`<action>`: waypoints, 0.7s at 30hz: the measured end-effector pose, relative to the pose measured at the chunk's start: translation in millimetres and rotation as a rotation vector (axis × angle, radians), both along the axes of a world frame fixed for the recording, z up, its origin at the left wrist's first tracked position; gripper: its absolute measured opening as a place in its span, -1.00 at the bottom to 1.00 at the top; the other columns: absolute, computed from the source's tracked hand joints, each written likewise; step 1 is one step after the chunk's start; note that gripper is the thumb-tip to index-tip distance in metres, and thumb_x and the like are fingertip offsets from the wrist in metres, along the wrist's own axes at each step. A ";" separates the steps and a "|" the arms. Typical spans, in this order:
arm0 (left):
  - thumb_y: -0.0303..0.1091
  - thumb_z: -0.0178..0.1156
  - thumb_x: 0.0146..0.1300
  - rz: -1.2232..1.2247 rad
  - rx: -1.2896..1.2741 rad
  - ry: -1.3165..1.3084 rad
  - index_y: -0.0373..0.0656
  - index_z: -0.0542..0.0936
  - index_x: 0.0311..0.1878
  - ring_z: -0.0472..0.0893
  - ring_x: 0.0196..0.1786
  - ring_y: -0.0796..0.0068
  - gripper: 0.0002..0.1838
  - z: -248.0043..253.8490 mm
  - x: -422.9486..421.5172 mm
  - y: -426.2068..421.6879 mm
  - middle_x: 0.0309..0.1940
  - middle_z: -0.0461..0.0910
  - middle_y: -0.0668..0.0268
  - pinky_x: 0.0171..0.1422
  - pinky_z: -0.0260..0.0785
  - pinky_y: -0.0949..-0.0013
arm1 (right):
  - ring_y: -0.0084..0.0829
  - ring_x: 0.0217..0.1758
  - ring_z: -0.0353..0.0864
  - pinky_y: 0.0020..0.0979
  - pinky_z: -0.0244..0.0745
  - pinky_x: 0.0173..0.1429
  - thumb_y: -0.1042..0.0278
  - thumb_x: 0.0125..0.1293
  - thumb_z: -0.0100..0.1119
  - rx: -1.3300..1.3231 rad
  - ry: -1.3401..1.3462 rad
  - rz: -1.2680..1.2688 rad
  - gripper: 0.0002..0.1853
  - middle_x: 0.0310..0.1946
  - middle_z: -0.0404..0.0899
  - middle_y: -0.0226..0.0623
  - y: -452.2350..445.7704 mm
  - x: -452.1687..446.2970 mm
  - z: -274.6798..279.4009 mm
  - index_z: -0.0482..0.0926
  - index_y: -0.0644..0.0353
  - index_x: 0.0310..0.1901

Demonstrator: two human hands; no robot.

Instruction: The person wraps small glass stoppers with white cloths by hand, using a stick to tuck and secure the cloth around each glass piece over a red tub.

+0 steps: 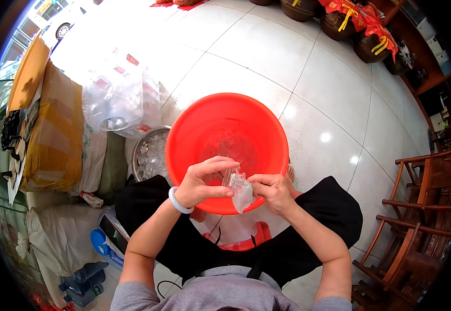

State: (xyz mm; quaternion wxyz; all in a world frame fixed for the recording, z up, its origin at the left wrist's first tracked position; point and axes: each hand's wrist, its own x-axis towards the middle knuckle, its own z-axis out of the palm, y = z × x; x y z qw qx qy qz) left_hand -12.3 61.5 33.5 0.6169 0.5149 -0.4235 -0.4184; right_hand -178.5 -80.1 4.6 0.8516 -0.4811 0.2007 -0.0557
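Over the near part of a red basin (184, 119), my left hand (206, 181) holds a small clear glass piece (230, 177) between thumb and fingers. My right hand (272, 191) pinches a whitish translucent cloth or film (243, 195) that hangs against the glass. The two hands are close together, with the glass and the film between them. Clear items (228, 147) lie at the bottom of the basin. Beside it on the left is a metal bowl (151, 155) of clear pieces, too small to name.
Clear plastic bags (114, 98) and a taped cardboard box (54, 129) stand at the left. Wooden chairs (417, 207) are at the right. Dark jars with red covers (337, 26) line the back right. A red stool (241, 243) shows between the legs.
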 end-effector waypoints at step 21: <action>-0.26 0.02 0.31 0.042 0.418 0.688 -0.35 0.51 -0.05 0.44 -0.58 0.55 -0.67 -8.4 -5.6 -11.8 -0.40 0.54 0.27 -0.56 0.27 0.51 | -0.21 -0.44 0.52 -0.31 0.44 -0.33 0.55 0.01 0.15 -1.251 -0.235 0.034 -0.89 -0.50 0.53 -0.17 -19.3 5.7 30.0 0.56 0.32 -0.37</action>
